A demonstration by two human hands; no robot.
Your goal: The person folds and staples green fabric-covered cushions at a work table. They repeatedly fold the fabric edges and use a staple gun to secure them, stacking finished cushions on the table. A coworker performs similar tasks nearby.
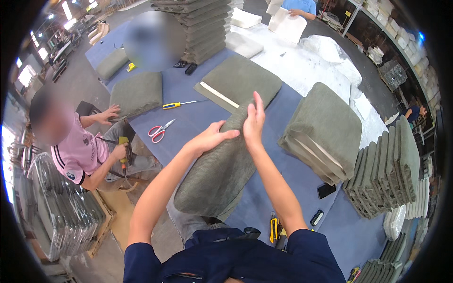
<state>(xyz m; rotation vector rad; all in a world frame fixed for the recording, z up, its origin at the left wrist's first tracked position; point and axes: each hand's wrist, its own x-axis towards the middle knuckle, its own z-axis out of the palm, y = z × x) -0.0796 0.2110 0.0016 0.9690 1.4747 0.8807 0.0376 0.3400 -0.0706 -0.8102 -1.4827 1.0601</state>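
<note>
A grey-green fabric seat cushion point(212, 177) stands tilted in front of me, its near end over my lap. My left hand point(212, 138) grips its left side near the far end, thumb over the upper edge, other fingers partly hidden. Against the right side of that end lies my right hand point(254, 123), its fingers stretched out. Just beyond, another grey-green cushion point(243, 78) lies flat on the blue-covered table point(188, 122), with a pale strip point(219, 95) along its near edge.
Red-handled scissors point(160, 131) and a yellow-handled screwdriver point(181, 104) lie left. A co-worker point(85, 146) there holds a power tool. Stacked cushions point(325, 127) stand right, near a phone point(326, 190) and a yellow cutter point(274, 228). Another person point(302, 7) works at the far side.
</note>
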